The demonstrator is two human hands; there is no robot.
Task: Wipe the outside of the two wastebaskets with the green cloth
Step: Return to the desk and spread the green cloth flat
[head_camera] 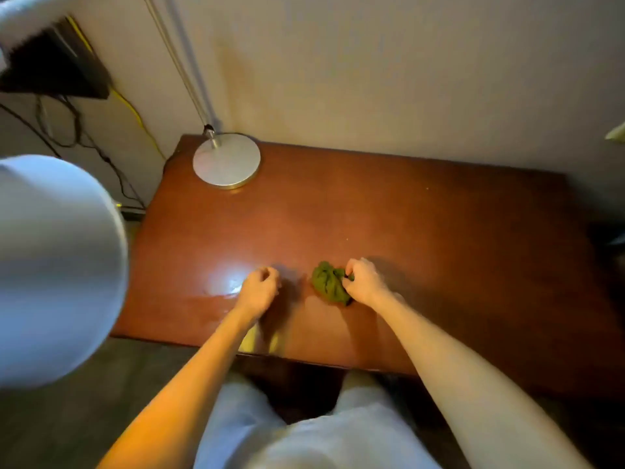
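Note:
A crumpled green cloth [328, 282] lies on the brown wooden table [422, 231], near its front edge. My right hand [363, 280] grips the cloth's right side with curled fingers. My left hand [260, 287] hovers over the table a short way left of the cloth, its fingers curled and holding nothing. No wastebasket is in view.
A lamp with a round silver base [226, 160] stands at the table's back left corner; its white shade [57, 265] fills the left of the view. Cables [77, 137] hang along the wall left of the table. A wall runs right behind the table.

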